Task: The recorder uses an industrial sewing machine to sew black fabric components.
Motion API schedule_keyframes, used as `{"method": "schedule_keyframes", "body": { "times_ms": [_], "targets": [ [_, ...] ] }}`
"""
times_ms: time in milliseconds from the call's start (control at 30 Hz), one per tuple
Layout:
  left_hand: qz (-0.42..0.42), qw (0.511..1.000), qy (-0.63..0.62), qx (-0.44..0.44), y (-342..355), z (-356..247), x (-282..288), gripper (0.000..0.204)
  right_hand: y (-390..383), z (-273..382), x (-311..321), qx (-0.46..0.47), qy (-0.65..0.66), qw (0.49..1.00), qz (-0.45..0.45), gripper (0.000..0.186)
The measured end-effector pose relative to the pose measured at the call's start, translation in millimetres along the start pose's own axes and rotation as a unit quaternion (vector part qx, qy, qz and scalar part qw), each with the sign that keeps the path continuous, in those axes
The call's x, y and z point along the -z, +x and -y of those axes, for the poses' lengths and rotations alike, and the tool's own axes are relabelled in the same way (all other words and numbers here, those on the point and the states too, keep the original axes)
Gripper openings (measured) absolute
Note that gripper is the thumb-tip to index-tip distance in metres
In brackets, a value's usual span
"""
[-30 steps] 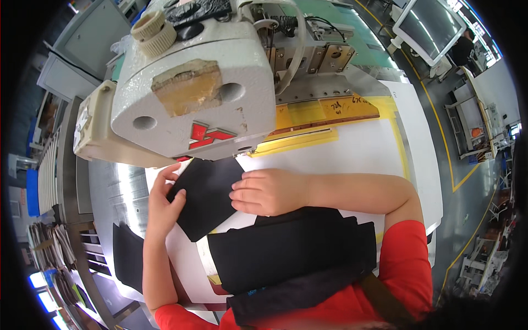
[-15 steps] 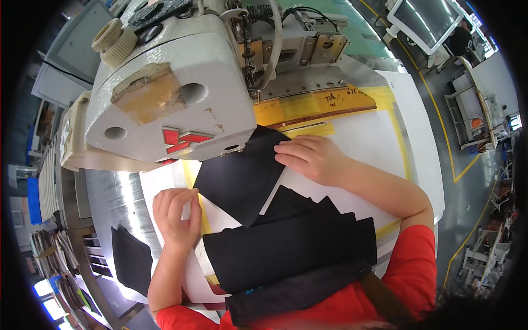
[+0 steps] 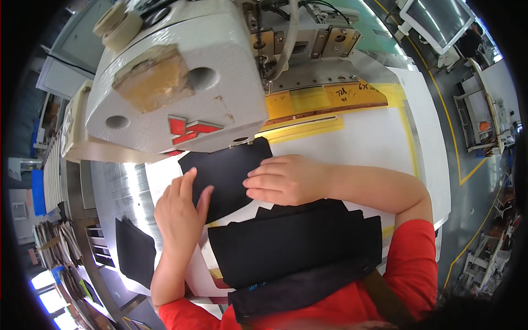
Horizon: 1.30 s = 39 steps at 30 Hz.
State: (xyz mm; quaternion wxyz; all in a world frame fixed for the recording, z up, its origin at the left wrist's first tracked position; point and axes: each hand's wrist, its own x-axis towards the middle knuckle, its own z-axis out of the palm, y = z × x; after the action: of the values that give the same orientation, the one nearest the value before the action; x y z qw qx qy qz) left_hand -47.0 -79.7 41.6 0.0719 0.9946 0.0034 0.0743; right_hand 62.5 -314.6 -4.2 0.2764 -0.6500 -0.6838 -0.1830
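Note:
Under the front of a white industrial sewing machine head (image 3: pixel 165 104) lies a flat black fabric piece (image 3: pixel 223 179), its far edge partly hidden by the machine. My right hand (image 3: pixel 291 180) rests on the right side of this piece, fingers stretched out and lying flat. At its left edge is my left hand (image 3: pixel 180 214), with thumb and fingers apart; the fingertips are at or over the cloth. Close to my body, several black fabric pieces (image 3: pixel 297 242) are stacked, their uneven far edges just below my right hand.
A yellow-taped clamp plate (image 3: pixel 330 99) stands behind the white work surface (image 3: pixel 379 132). Another black piece (image 3: pixel 135 250) lies on the left. Metal table (image 3: pixel 118 187) borders the machine's left side. A monitor (image 3: pixel 437 22) stands at the far right.
The black piece has turned and shifted under the machine head. My right hand has slid left across it, and my left hand has spread from a closed pose. The view has shifted slightly.

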Motion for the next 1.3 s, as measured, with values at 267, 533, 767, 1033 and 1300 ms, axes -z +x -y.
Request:
{"method": "schedule_keyframes", "body": {
  "times_ms": [267, 533, 767, 1033, 1300],
  "targets": [
    [-0.112, 0.973, -0.187, -0.072, 38, 39, -34, 0.029, 8, 3, 10, -0.001, 0.033, 0.999, 0.013, 0.023],
    [0.084, 0.927, -0.294, 0.217, 35, 53, 6, 0.03, 15, -12, -14, -0.058, 0.053, 0.997, -0.012, 0.021],
    [-0.23, 0.972, -0.02, 0.04, 30, 55, -20, 0.02, -4, -26, 1, -0.098, -0.122, 0.988, -0.004, 0.016],
    [-0.032, 0.961, -0.158, -0.224, 12, -29, -12, 0.029, -63, -6, 49, -0.301, -0.223, 0.923, 0.085, 0.038],
    [0.007, 0.966, -0.085, -0.243, 52, -74, -48, 0.066, -62, 2, 50, -0.37, -0.186, 0.898, 0.151, 0.066]
  ]
}}
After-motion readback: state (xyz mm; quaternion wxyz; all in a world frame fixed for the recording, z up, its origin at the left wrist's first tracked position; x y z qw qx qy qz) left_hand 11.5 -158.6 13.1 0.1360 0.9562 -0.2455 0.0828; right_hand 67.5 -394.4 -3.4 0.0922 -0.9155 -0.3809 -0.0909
